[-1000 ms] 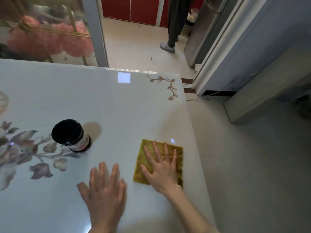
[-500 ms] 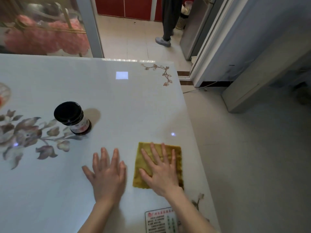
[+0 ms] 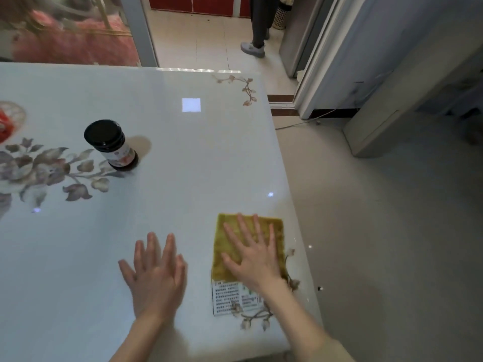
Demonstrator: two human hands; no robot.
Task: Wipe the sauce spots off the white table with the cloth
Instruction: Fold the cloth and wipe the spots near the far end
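Note:
A square olive-yellow cloth [image 3: 274, 228] lies flat on the glossy white table [image 3: 183, 165], close to its right edge. My right hand [image 3: 254, 257] presses palm-down on the cloth with fingers spread. My left hand [image 3: 156, 275] rests flat on the bare tabletop just left of the cloth, fingers apart and holding nothing. No sauce spot shows on the surface around the cloth.
A dark jar with a black lid [image 3: 111, 145] stands upright further back on the left, beside a printed flower pattern [image 3: 39, 168]. A printed label [image 3: 230, 299] sits below the cloth. A person's legs [image 3: 257, 30] stand on the tiled floor beyond the table.
My right hand has drawn the cloth back towards me along the right edge, down to the printed label. My left hand stays flat beside it. The view has tilted down.

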